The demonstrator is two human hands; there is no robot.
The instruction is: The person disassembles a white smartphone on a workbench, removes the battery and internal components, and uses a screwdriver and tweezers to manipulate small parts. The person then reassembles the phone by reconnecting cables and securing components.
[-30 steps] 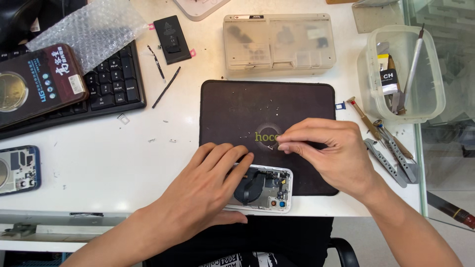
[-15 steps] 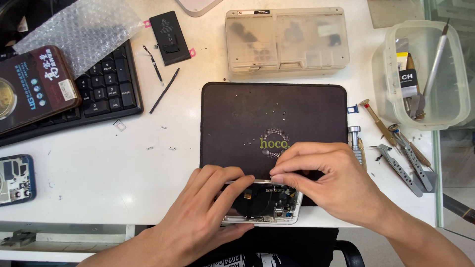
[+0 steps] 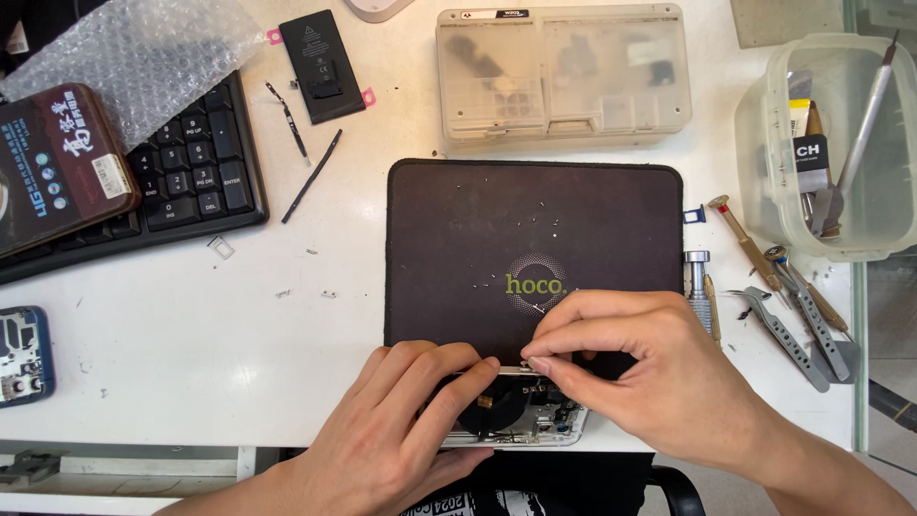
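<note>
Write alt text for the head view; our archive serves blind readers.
Two hands, left hand and right hand, pinch at an opened phone on the near edge of a dark work mat. A keyboard, parts case and screwdrivers lie around.

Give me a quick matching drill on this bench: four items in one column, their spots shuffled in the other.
Items:
1. opened phone
2. loose black battery
3. clear plastic tub
4. black keyboard

Places:
A. far right, holding tools
B. far left, partly under a dark box
C. near edge of the mat, under both hands
D. top, left of the beige parts case

Pairs: 1-C, 2-D, 3-A, 4-B
</note>
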